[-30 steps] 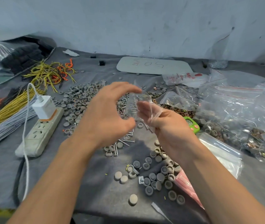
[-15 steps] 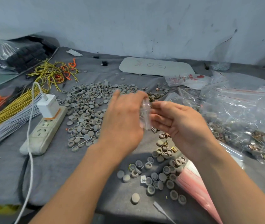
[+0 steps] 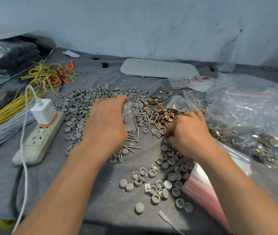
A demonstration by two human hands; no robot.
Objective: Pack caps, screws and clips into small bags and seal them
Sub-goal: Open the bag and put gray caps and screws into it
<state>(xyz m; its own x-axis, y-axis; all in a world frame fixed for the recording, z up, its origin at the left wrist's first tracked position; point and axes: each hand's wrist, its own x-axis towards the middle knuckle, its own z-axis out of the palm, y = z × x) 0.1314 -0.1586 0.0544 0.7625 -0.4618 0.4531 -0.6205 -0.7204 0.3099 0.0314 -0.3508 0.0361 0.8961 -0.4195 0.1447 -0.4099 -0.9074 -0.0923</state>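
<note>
**Left hand holds a bag at the screws, right hand down in the clips**

The left hand [image 3: 107, 122] sits at the centre of the frame, knuckles up, fingers curled round a small clear bag [image 3: 129, 116] with a red strip. The bag stands on edge against the screws [image 3: 140, 111]. The right hand [image 3: 189, 133] lies right of centre, fingers bent down into the brass clips [image 3: 160, 114]. Whether it grips anything cannot be told, since the fingertips are hidden.

Grey caps [image 3: 82, 106] spread in a wide heap up and left of the left hand. A second scatter of caps [image 3: 165, 180] lies between the 2 forearms at lower centre.

Left of the left forearm a power strip [image 3: 39, 138] runs diagonally, with a white charger [image 3: 44, 111] plugged in. Its cable [image 3: 23, 158] trails to the bottom edge. Further left lie yellow wire bundles [image 3: 5, 112] and grey wire bundles [image 3: 4, 131], with loose wires [image 3: 50, 77] at upper left.

Large clear bags [image 3: 253, 116] holding caps and clips fill the right side, close to the right hand. A stack of empty bags [image 3: 206, 189] lies just beside the right forearm at lower right. A white board [image 3: 158, 67] lies at upper centre near the wall.

Bare grey cloth [image 3: 63, 184] shows at lower left, between the cable and the left forearm, and along the table's near edge at the bottom.
</note>
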